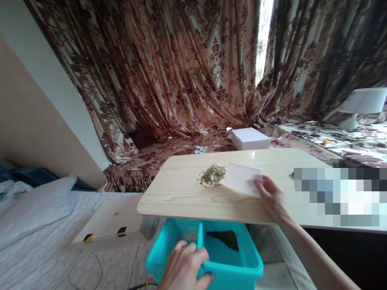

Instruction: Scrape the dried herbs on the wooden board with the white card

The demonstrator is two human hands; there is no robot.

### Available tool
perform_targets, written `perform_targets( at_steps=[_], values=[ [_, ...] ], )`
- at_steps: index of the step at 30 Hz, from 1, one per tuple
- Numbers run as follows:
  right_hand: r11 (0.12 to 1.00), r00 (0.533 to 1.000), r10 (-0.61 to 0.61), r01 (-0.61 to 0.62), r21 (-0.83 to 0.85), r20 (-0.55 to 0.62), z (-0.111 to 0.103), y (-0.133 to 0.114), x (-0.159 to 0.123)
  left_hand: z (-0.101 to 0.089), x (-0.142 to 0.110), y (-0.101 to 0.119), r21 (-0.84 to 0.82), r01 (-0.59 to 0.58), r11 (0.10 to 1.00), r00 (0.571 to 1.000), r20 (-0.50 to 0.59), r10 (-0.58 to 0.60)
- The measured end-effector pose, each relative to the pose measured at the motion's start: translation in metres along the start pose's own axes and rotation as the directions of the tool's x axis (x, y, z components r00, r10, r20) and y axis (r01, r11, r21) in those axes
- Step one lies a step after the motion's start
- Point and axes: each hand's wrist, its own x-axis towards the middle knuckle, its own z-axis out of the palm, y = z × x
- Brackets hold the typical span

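Observation:
My right hand [270,195] pinches the right edge of a thin, pale, flat plastic sheet [243,177]. The sheet's left edge touches a loose pile of mixed green and white grains [211,175] on the light wooden tabletop [178,199]. Below the table's near edge, my left hand [186,264] is closed over the front rim of a turquoise two-compartment bin [232,270], beside its divider. Dark green grains [226,238] lie in the bin's right compartment. A few whitish bits show in the left compartment, partly hidden by my hand.
Behind the table is a white box [250,138] on a floral-covered surface, before patterned curtains [181,72]. A white lamp [359,104] stands at far right. A pixelated patch covers the table's right side. At left, a white flat box [116,219] lies on the bed [39,257].

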Motion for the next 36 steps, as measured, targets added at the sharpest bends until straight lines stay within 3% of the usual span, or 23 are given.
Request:
perform_targets(
  at_steps=[6,12,20,25,31,36],
  values=[
    [1.0,1.0,0.016,-0.017,-0.012,-0.007,-0.011,0.0,0.009,-0.007,-0.001,0.001,-0.007,-0.012,1.0,0.999,0.044,0.012],
    [0.999,0.999,0.025,-0.026,-0.038,-0.027,-0.025,-0.002,0.022,-0.007,0.001,0.0,0.002,-0.033,0.999,0.999,0.014,0.033],
    [1.0,0.999,-0.001,0.001,0.005,0.044,-0.019,0.008,0.025,-0.004,0.002,-0.001,-0.003,-0.035,0.999,0.999,0.026,0.035],
    [1.0,0.999,0.009,-0.01,0.017,0.035,-0.012,0.003,0.032,-0.005,0.003,-0.001,-0.004,-0.033,0.999,0.999,0.031,0.033],
    [1.0,0.994,0.024,-0.024,0.004,0.111,-0.01,-0.004,0.03,-0.004,0.005,-0.003,0.0,-0.033,0.999,0.999,0.028,0.033],
    [1.0,0.997,0.011,-0.012,0.02,0.083,-0.014,-0.008,0.027,-0.004,0.004,-0.004,-0.001,-0.03,1.0,0.999,0.038,0.03]
  ],
)
